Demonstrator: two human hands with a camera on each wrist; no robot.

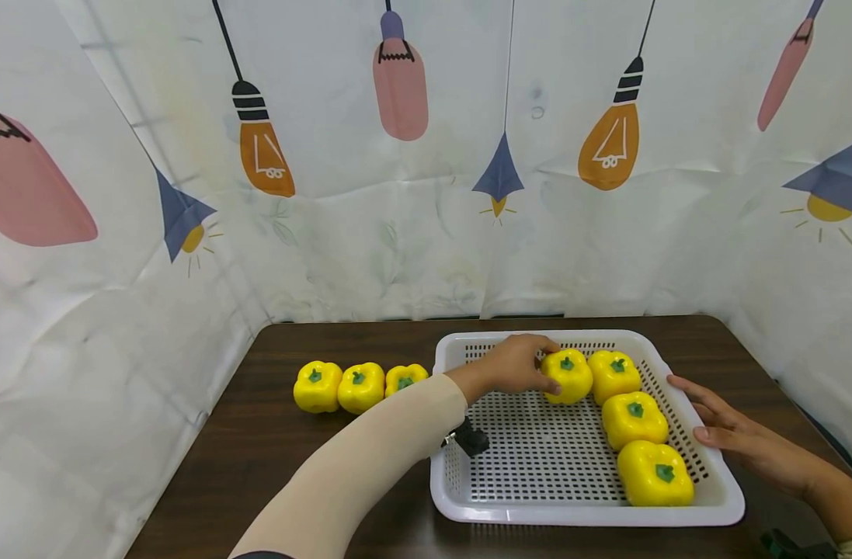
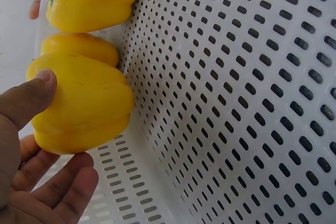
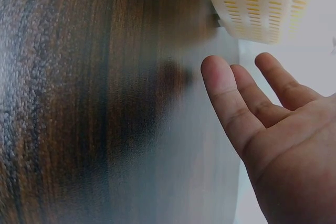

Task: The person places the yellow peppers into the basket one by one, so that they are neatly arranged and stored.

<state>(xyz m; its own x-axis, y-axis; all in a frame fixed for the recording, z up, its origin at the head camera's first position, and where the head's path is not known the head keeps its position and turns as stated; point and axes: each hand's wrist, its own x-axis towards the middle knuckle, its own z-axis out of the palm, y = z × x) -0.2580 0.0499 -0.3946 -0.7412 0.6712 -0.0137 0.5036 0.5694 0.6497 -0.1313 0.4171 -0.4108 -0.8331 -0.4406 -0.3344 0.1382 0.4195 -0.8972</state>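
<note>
My left hand (image 1: 515,363) holds a yellow bell pepper (image 1: 568,376) with a green stem, inside the white perforated basket (image 1: 537,515). In the left wrist view the thumb lies on one side of this pepper (image 2: 84,103) and the fingertips curl at its other side. Right beside it sits another yellow pepper (image 1: 614,377) at the back right of the basket. Two more, a pepper (image 1: 634,420) and a front pepper (image 1: 655,473), line the right side. My right hand (image 1: 736,435) is at the basket's right rim, its fingers extended and holding nothing in the right wrist view.
Left of the basket, three more yellow peppers stand in a row on the dark wooden table (image 1: 258,466): a left pepper (image 1: 318,387), a middle pepper (image 1: 361,387) and a right pepper (image 1: 405,378), partly behind the left sleeve (image 1: 377,458). A printed curtain (image 1: 398,256) encloses the table.
</note>
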